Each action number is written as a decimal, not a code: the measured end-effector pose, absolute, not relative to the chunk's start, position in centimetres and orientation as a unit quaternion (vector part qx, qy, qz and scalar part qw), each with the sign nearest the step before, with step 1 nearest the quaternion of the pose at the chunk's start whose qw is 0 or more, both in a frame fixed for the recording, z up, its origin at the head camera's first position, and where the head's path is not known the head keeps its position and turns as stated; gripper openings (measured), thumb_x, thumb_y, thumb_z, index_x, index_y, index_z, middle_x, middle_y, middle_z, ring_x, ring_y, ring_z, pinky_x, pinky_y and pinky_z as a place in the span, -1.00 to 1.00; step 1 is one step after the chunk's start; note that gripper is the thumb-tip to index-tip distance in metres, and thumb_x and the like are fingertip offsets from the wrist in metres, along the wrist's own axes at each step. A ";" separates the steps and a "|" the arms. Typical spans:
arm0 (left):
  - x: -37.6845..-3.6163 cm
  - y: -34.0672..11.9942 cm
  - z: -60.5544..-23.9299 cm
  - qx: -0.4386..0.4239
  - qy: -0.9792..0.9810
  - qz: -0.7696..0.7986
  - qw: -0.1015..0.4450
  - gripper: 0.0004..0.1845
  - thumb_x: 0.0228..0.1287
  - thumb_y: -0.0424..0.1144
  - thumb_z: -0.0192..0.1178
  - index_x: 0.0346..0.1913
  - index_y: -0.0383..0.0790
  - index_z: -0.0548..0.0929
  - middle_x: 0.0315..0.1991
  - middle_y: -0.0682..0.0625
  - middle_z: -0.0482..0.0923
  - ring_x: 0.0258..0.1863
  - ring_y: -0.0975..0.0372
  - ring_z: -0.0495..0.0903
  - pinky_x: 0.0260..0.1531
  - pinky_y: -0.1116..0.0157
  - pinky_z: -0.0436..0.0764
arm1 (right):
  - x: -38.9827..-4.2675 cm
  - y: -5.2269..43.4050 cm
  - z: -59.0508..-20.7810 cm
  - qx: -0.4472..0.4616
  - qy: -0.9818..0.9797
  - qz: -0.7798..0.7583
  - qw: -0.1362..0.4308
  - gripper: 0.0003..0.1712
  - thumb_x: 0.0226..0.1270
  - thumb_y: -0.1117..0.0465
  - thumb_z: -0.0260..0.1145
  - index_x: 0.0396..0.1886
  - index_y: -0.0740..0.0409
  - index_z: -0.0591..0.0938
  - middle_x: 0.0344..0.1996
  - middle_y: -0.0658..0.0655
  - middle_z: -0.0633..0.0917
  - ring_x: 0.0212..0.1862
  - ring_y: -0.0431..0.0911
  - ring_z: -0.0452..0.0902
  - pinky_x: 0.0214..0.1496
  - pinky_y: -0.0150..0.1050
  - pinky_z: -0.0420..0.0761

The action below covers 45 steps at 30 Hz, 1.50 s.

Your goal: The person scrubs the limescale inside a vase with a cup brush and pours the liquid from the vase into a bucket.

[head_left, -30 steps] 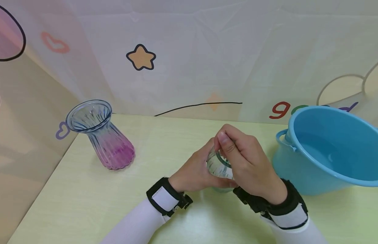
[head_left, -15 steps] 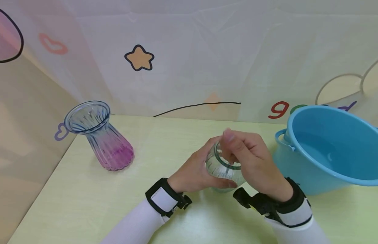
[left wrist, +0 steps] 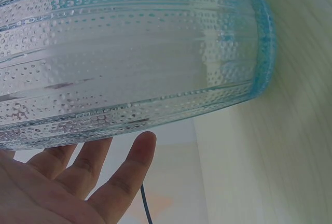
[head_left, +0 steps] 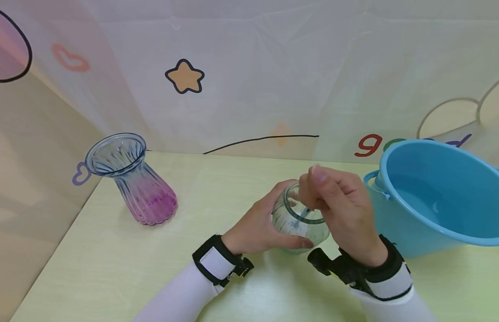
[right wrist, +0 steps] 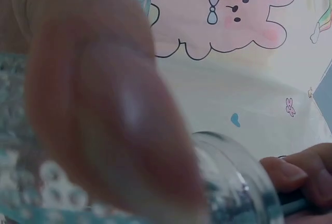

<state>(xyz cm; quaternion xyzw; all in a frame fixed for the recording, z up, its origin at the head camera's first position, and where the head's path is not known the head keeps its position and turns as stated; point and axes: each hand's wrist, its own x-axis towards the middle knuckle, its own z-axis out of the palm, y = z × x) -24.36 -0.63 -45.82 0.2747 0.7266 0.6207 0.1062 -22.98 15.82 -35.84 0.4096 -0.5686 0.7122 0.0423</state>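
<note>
A clear ribbed glass jar stands on the table at the middle of the head view. My left hand grips its side, thumb across the front. Beaded texture covers the jar in the left wrist view, with my fingers alongside. Above the mouth, my right hand pinches a thin grey-blue stick that dips inside. The stick looks dark between fingertips in the right wrist view; its lower end is hard to make out. My blurred left thumb fills much of that view.
To the left stands a fluted glass vase, blue above and pink below. A blue bucket with a handle sits close by my right hand, apparently holding water. A printed cloth hangs behind the pale table.
My right hand has shifted right over the jar's mouth, uncovering more of the rim and the stick. My left hand keeps its grip in place.
</note>
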 end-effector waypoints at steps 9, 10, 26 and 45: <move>-24.6 -0.6 -45.8 0.290 0.719 0.623 0.102 0.10 -0.05 -0.18 0.65 0.48 0.43 0.19 0.16 0.16 0.55 0.08 0.23 0.60 0.10 0.23 0.69 | -22.7 15.8 -35.9 0.385 -0.642 0.662 0.019 -0.54 0.64 0.42 -0.07 -0.60 0.20 0.38 -0.65 0.07 0.26 -0.57 -0.05 0.18 -0.54 -0.16 0.21; -24.6 -0.6 -45.8 0.291 0.719 0.623 0.101 0.09 -0.06 -0.20 0.65 0.47 0.43 0.20 0.15 0.17 0.55 0.08 0.23 0.60 0.09 0.23 0.69 | -22.7 15.8 -35.9 0.383 -0.649 0.657 0.020 -0.54 0.64 0.41 -0.06 -0.60 0.19 0.39 -0.65 0.06 0.26 -0.57 -0.06 0.19 -0.54 -0.16 0.22; -24.6 -0.5 -45.6 0.296 0.706 0.634 0.106 -0.02 -0.05 -0.22 0.65 0.37 0.35 0.28 0.08 0.13 0.59 0.04 0.22 0.62 0.04 0.23 0.71 | -22.1 15.1 -35.2 0.330 -0.750 0.573 0.019 -0.52 0.66 0.28 0.05 -0.62 0.14 0.40 -0.69 0.05 0.22 -0.54 -0.09 0.26 -0.55 -0.20 0.25; -24.7 -0.4 -46.0 0.294 0.711 0.630 0.107 0.03 -0.07 -0.22 0.66 0.41 0.35 0.25 0.13 0.14 0.56 0.05 0.22 0.63 0.08 0.23 0.70 | -22.5 15.5 -35.2 0.340 -0.717 0.609 0.005 -0.50 0.69 0.28 -0.04 -0.61 0.15 0.40 -0.69 0.08 0.30 -0.56 -0.05 0.27 -0.46 -0.13 0.33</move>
